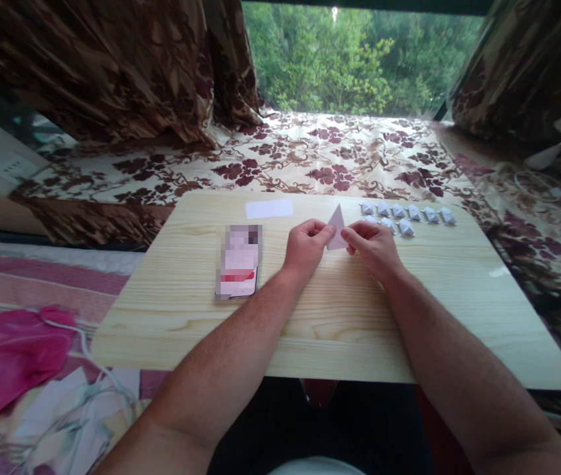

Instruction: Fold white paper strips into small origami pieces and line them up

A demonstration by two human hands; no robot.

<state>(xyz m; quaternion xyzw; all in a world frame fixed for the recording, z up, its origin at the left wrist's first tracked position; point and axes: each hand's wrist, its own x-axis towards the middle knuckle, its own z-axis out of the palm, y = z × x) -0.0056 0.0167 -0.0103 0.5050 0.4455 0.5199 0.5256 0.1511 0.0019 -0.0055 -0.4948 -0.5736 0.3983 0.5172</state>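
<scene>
Altogether one held paper triangle [338,232], nine folded pieces [414,212]

Facing you: wide glass window [290,39], green trees [369,66] outside; brown floral fabric curtains [132,72] either side; pale wood-grain table [468,310] below.

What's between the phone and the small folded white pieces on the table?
In the head view, the left hand, the pointed white paper and the right hand come between the phone and folded pieces; both hands hold the paper.

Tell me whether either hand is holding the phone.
No, the phone lies on the table while left hand and right hand hold a paper triangle.
</scene>
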